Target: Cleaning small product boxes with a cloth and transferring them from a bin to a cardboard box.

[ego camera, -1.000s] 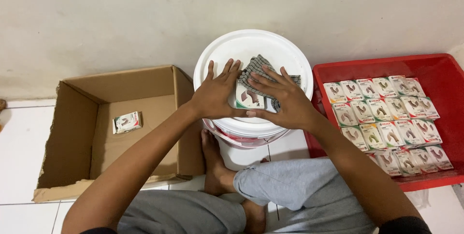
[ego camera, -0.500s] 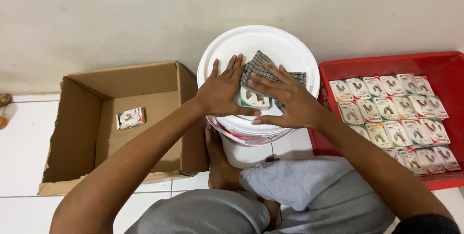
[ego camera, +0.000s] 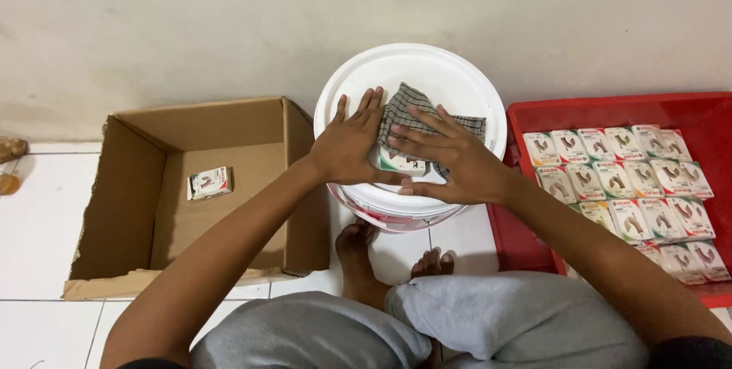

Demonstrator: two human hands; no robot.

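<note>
A white bucket lid [ego camera: 450, 79] serves as a work surface in front of me. On it lies a small white and green packet [ego camera: 402, 163] under a grey checked cloth [ego camera: 408, 106]. My left hand [ego camera: 347, 144] lies flat on the lid, its fingers spread, touching the packet's left side and the cloth's edge. My right hand [ego camera: 450, 159] presses flat on the cloth and the packet. Neither hand grips anything.
An open cardboard box [ego camera: 191, 186] stands to the left with one packet [ego camera: 209, 183] on its bottom. A red tray [ego camera: 686, 110] on the right holds several rows of the same packets [ego camera: 625, 174]. My bare feet [ego camera: 358, 243] rest under the bucket on white floor tiles.
The view has shifted a little. My hands stay flat on the lid, and the right hand has slid slightly over the cloth and packet.
</note>
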